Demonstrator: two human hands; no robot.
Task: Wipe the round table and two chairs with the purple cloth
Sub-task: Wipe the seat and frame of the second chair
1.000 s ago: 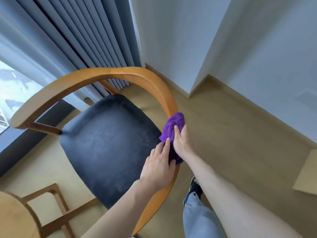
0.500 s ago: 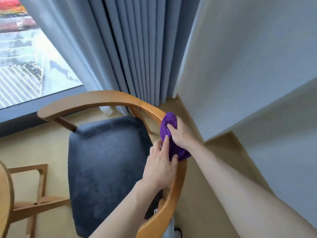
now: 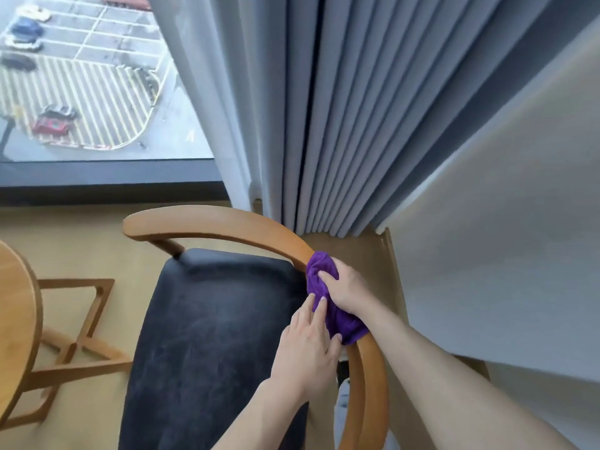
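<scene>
A wooden armchair (image 3: 207,222) with a curved backrest rail and a dark blue seat (image 3: 207,339) stands below me. The purple cloth (image 3: 319,277) is bunched over the rail at its right bend. My right hand (image 3: 344,290) grips the cloth from the outer side, fingers curled over it. My left hand (image 3: 308,349) rests on the cloth's inner, lower part with fingers stretched along it. The round wooden table (image 3: 16,316) shows only as an edge at the far left. No second chair is in sight.
Grey curtains (image 3: 324,125) hang just behind the chair, touching its rail. A white wall (image 3: 503,238) runs along the right. A large window (image 3: 81,76) is at the upper left. The table's wooden leg frame (image 3: 78,326) lies on the floor left of the seat.
My view has swung left and upward, bringing in the window and curtains. Both hands stay on the cloth, which sits a little further along the rail toward the bend.
</scene>
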